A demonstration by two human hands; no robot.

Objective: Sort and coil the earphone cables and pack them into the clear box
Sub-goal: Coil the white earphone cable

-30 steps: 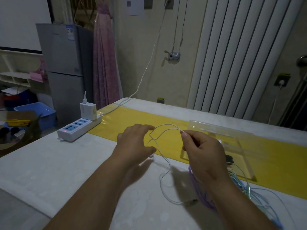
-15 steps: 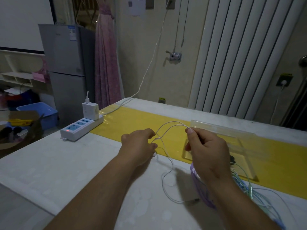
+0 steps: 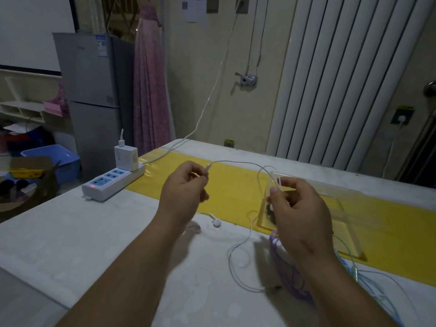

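Note:
My left hand (image 3: 182, 188) pinches the white earphone cable (image 3: 238, 162) near its splitter, above the yellow strip. My right hand (image 3: 297, 208) pinches the same cable further along, in front of the clear box (image 3: 349, 223). The cable spans between both hands, then drops in a loose loop (image 3: 236, 258) to the table, ending in a plug (image 3: 273, 287). One white earbud (image 3: 216, 222) lies on the table below my left hand. A purple cable (image 3: 286, 277) and pale green-blue cables (image 3: 368, 282) lie tangled under my right forearm. Something dark sits inside the box.
A white power strip (image 3: 113, 182) with a charger (image 3: 126, 158) plugged in sits at the table's left edge, its cord running up the wall. A yellow strip (image 3: 236, 185) crosses the white table (image 3: 94, 232). A fridge and a blue bin stand to the left.
My hands have moved apart, stretching the white cable between them. The left hand now pinches near the splitter, and an earbud has dropped onto the table.

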